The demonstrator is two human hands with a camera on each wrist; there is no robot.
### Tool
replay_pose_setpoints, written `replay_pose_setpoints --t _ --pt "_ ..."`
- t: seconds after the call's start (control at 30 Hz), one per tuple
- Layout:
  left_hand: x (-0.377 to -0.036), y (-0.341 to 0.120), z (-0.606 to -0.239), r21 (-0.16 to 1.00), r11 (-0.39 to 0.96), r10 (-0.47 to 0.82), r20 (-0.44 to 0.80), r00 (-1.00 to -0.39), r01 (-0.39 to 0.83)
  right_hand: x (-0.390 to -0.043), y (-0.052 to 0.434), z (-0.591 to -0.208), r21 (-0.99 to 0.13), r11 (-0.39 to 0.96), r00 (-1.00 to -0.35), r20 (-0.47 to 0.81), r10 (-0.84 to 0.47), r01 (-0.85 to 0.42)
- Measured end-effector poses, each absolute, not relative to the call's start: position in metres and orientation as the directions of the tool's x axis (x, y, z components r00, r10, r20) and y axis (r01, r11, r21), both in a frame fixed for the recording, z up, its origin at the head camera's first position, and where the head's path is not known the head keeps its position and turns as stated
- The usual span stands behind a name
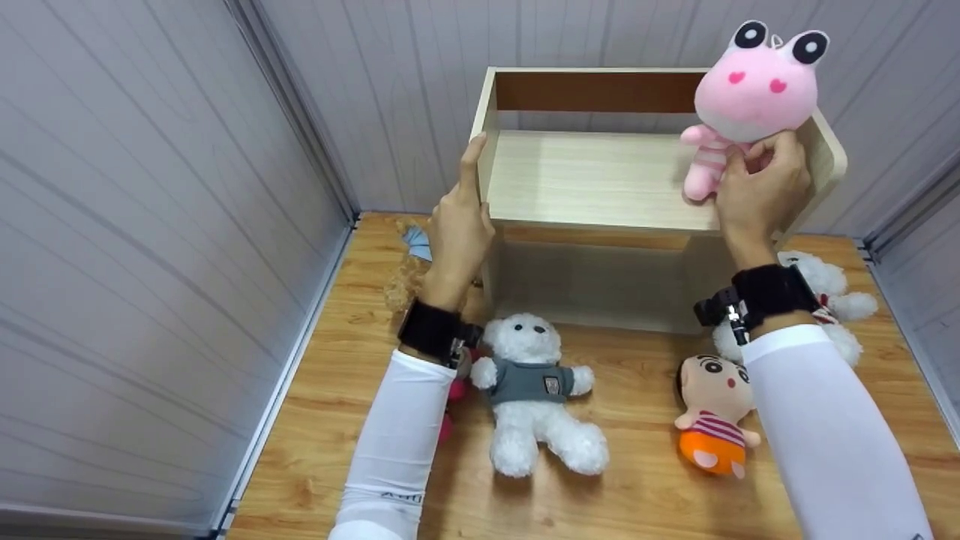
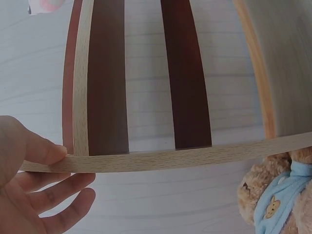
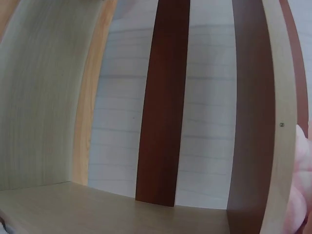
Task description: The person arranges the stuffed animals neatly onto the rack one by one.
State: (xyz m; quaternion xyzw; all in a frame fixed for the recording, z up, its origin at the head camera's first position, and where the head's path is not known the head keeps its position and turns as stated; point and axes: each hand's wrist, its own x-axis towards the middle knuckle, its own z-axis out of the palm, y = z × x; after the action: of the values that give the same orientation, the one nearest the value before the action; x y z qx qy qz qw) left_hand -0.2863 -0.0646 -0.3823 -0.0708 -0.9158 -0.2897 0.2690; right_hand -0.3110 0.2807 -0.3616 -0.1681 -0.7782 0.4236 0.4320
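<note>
**Pink frog toy held at the shelf**

The right hand (image 1: pixel 761 191) has its grip curled around the pink frog toy (image 1: pixel 750 94), pinching it by its body. The frog is upright, up at the right end of the wooden shelf unit (image 1: pixel 592 180), right by the upper board and the right side wall. Its big black and white eyes stick up above the top of the shelf.

The left hand (image 1: pixel 459 225) has its grip spread, with straight fingers (image 2: pixel 46 151) pressed flat on the left side wall of the shelf unit. In the left wrist view the thumb lies on the pale wood edge and the other fingers are below it.

The shelf unit stands on the bench (image 1: pixel 645 495), at the back by the wall. On the bench in front of it lies a white teddy bear in a grey shirt (image 1: pixel 532 390). To the right lies a little doll with a striped top (image 1: pixel 712 416). Behind the right arm is another white fluffy toy (image 1: pixel 832 296). Beside the left hand sits a brown bear with a blue scarf (image 2: pixel 278 195).
</note>
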Motion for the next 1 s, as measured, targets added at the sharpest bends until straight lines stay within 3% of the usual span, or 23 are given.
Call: replay_pose_setpoints --t 0.27,0.53,1.0 --pt "-0.286 -0.065 -0.382 0.487 0.826 -0.024 0.536 -0.844 0.286 -0.317 0.280 -0.366 -0.792 0.594 -0.591 0.548 0.592 -0.140" --pt "-0.288 -0.063 -0.383 0.486 0.815 -0.013 0.561 -0.828 0.317 -0.319 0.282 -0.373 -0.767 0.642 -0.669 0.481 0.567 -0.008" --pt "-0.288 -0.061 -0.381 0.488 0.815 -0.010 0.551 -0.835 0.312 -0.311 0.283 -0.380 -0.737 0.671 -0.751 0.402 0.524 0.074"
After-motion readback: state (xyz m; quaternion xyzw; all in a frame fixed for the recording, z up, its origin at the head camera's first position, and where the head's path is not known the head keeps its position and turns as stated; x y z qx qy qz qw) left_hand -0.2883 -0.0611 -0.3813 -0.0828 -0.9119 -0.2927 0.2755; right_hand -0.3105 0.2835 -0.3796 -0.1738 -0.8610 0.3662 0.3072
